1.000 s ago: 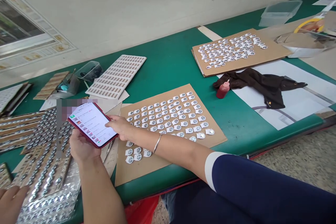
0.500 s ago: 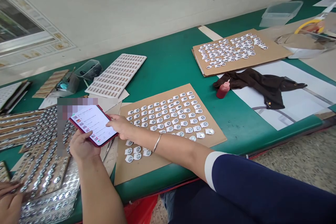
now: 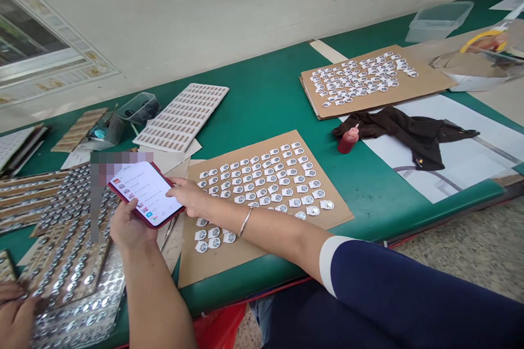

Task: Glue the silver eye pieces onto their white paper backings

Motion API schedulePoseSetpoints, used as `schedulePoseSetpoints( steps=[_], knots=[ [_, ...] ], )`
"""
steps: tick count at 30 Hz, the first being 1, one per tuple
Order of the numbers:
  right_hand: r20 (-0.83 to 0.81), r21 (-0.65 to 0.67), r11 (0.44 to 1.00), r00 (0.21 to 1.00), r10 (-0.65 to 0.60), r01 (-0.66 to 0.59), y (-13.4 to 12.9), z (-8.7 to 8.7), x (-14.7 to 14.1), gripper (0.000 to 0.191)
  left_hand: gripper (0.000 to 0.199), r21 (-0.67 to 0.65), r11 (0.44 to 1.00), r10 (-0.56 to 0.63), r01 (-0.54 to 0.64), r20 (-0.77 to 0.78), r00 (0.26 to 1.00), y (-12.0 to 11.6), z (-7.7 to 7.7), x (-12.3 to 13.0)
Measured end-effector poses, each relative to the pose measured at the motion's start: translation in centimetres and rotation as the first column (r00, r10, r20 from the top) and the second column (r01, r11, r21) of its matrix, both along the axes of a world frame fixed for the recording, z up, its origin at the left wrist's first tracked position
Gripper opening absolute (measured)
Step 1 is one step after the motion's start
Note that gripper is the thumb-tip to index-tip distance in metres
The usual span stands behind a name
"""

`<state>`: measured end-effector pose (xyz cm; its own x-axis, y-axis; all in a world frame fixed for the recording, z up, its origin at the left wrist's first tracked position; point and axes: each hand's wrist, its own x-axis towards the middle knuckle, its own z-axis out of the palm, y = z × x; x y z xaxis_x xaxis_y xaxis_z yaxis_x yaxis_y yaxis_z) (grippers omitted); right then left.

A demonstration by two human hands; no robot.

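A phone (image 3: 149,193) in a red case, its screen lit with a list, is held over the left part of the table. My left hand (image 3: 133,226) grips its lower left edge, thumb along the side. At the right edge my right hand (image 3: 188,196) holds it too, with a bracelet on that wrist. Beneath my right forearm lies a brown board (image 3: 319,185) with rows of small white tags bearing round dark prints. Boards of shiny round metal pieces (image 3: 76,251) lie to the left of the phone.
Another person's hand (image 3: 16,311) is at the lower left. A white slotted tray (image 3: 184,114) lies behind the phone. Farther right are a second tag board (image 3: 426,84), a red bottle (image 3: 347,140), a dark cloth (image 3: 409,131) and a clear box (image 3: 440,22).
The list on the phone screen has shifted. My left thumb has moved slightly left, off the screen toward its edge. The other person's hand at the lower left has moved slightly.
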<state>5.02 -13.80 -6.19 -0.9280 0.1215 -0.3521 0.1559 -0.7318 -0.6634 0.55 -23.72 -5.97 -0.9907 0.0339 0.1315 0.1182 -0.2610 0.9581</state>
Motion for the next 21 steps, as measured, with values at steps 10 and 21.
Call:
schedulePoseSetpoints(
  steps=[10, 21],
  knots=[
    [0.008, 0.019, 1.0, 1.0, -0.002, 0.002, 0.09, 0.08, 0.12, 0.053, 0.037, -0.071, 0.997, -0.033, 0.028, -0.066, 0.997, -0.22, -0.01, 0.12],
    [0.0, 0.025, 1.0, 1.0, 0.004, -0.004, -0.04, -0.31, -0.19, 0.056, 0.031, 0.015, 1.0, -0.015, 0.015, 0.026, 1.0, 0.65, 0.62, 0.95]
  ],
)
